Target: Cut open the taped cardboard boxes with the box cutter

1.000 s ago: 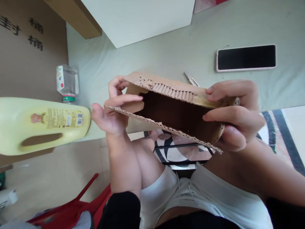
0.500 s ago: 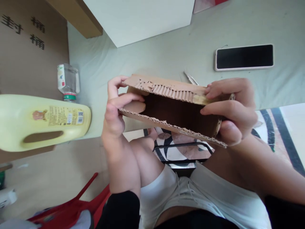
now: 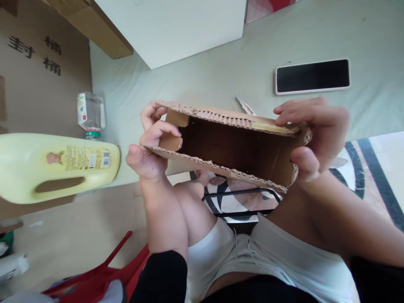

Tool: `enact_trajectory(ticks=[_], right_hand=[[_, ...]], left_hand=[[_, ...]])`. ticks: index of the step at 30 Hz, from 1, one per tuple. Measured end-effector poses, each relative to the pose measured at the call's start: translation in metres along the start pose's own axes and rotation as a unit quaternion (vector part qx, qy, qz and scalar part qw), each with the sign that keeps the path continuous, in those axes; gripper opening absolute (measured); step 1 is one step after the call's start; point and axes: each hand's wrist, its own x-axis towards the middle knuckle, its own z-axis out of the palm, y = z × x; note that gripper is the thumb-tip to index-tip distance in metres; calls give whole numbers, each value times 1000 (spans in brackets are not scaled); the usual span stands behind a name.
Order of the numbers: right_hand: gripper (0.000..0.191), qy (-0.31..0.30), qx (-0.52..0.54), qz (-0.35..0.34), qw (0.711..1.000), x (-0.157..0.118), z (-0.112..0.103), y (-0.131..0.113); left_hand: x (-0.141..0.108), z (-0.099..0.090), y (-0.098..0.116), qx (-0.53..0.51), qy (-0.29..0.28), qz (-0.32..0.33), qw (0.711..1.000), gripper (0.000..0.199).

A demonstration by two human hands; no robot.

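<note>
Between my two hands is a small cardboard box (image 3: 227,134), tilted so that its open side and dark inside face me. Its cut edges are ragged, with torn corrugation along the far wall. My left hand (image 3: 153,141) grips the left end, the thumb outside the near wall and a finger reaching in by a small inner flap (image 3: 170,144). At the right end my right hand (image 3: 322,130) is closed around the corner, fingertips at the far wall and thumb at the end's edge. Just beyond the box lies a utility knife (image 3: 246,106), partly hidden behind it.
A phone (image 3: 312,76) lies on the cloth-covered table (image 3: 202,80). To the left are a yellow jug (image 3: 28,164), a clear bottle (image 3: 91,111) and a large carton (image 3: 28,92). A white box (image 3: 176,29) stands at the back, and a red chair (image 3: 104,273) is low left.
My right fingers have come out from inside the box to its right corner. The box has tipped so more of its inside shows, and its inner flaps at the left stand more exposed.
</note>
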Motion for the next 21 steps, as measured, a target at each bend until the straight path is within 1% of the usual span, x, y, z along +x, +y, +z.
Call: enact_trajectory(ticks=[1, 2, 4, 6, 8, 10, 13, 15, 17, 21], right_hand=[[36, 5, 5, -28, 1000, 2, 0, 0], [32, 2, 5, -41, 999, 3, -1, 0], [28, -4, -5, -32, 999, 4, -2, 0], [27, 10, -8, -27, 1000, 3, -4, 0], [29, 29, -7, -21, 999, 2, -5, 1], [30, 41, -6, 2, 999, 2, -6, -1], [32, 52, -2, 38, 998, 5, -7, -5], [33, 34, 2, 56, 998, 6, -7, -8], [35, 11, 17, 79, 997, 4, -7, -7], [44, -37, 46, 127, 990, -6, -8, 1]], left_hand=[[0, 0, -3, -6, 3, 0, 1000, 80], [0, 1, -6, -15, 5, -3, 1000, 79], [0, 3, -8, -50, 13, -8, 999, 83], [-1, 6, -8, -90, 19, -8, 996, 87], [-1, 7, -7, -120, 24, -7, 992, 86], [1, 6, -8, -149, 21, -3, 989, 80], [4, 3, -11, -197, 2, 5, 980, 66], [5, 2, -16, -232, -5, 23, 972, 67], [7, 3, -20, -250, 6, 36, 968, 74], [8, 5, -26, -227, 2, 62, 972, 81]])
